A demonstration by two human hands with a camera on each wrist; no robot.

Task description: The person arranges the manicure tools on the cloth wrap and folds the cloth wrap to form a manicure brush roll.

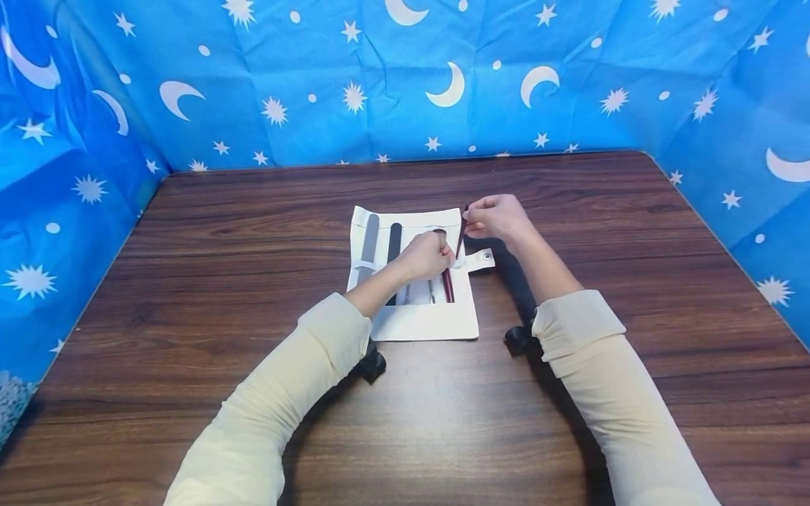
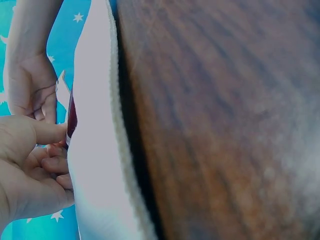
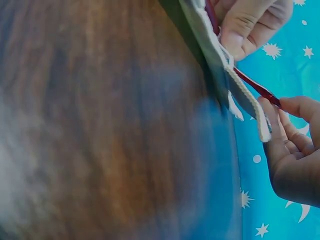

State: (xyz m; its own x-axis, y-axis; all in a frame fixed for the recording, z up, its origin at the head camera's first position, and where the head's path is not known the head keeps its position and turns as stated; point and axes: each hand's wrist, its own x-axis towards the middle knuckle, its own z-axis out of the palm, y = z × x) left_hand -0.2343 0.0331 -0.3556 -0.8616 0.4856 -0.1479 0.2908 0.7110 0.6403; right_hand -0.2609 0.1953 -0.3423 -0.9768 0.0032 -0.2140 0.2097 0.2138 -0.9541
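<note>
A white tool case point(image 1: 424, 323) lies unfolded on the table. In it are a grey nail file point(image 1: 370, 242), a black nail file point(image 1: 394, 242), metal tools and a dark red tool point(image 1: 448, 287). My right hand point(image 1: 496, 218) pinches the upper end of another slim dark red tool point(image 3: 257, 88), which slants down to the elastic strap at the case's right side. Over the case, my left hand point(image 1: 427, 255) pinches the white elastic strap point(image 1: 458, 264) with thumb and fingers. That hand hides the middle of the tools.
A snap tab point(image 1: 481, 259) sticks out from the case's right edge. Black wrist camera mounts point(image 1: 371, 363) show beneath both forearms. Blue cloth point(image 1: 392, 84) with moons and stars hangs behind the brown wooden table point(image 1: 209, 281).
</note>
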